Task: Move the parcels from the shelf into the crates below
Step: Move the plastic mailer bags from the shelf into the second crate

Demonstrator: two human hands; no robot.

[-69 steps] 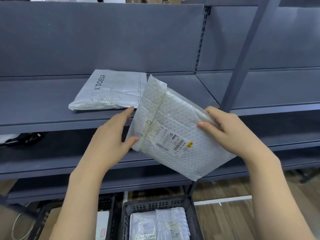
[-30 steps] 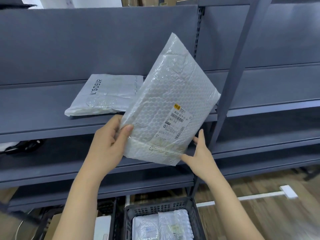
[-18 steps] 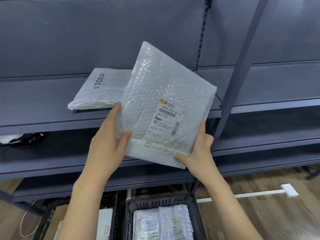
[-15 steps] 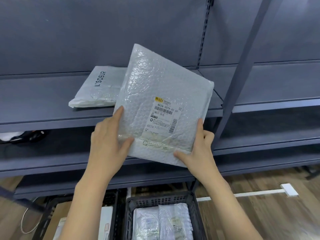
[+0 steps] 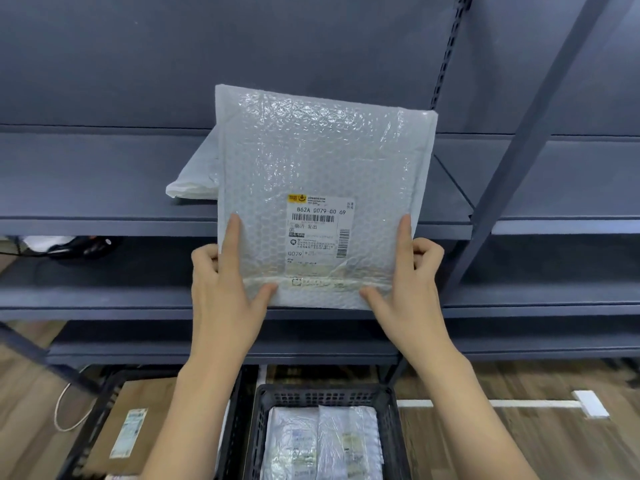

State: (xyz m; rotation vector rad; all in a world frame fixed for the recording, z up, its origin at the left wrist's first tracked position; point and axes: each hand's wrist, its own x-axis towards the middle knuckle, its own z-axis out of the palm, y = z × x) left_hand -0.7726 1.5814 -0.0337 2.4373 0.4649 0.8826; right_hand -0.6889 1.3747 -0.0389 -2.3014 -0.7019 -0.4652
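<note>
we hold the bubble mailer (image 5: pixel 322 174) upright before the shelf (image 5: pixel 104 223), above the crate (image 5: pixel 391 424).
our left hand (image 5: pixel 221 292) and right hand (image 5: pixel 412 289) pinch only its bottom corners, so the limp, shiny wrap could flop or slip and miss the crate; it's white, label facing us.

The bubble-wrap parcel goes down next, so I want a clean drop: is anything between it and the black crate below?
The lower shelf edges lie between the bubble-wrap parcel and the black crate in this view; whether they block the drop is unclear. Parcels already lie inside it.
</note>
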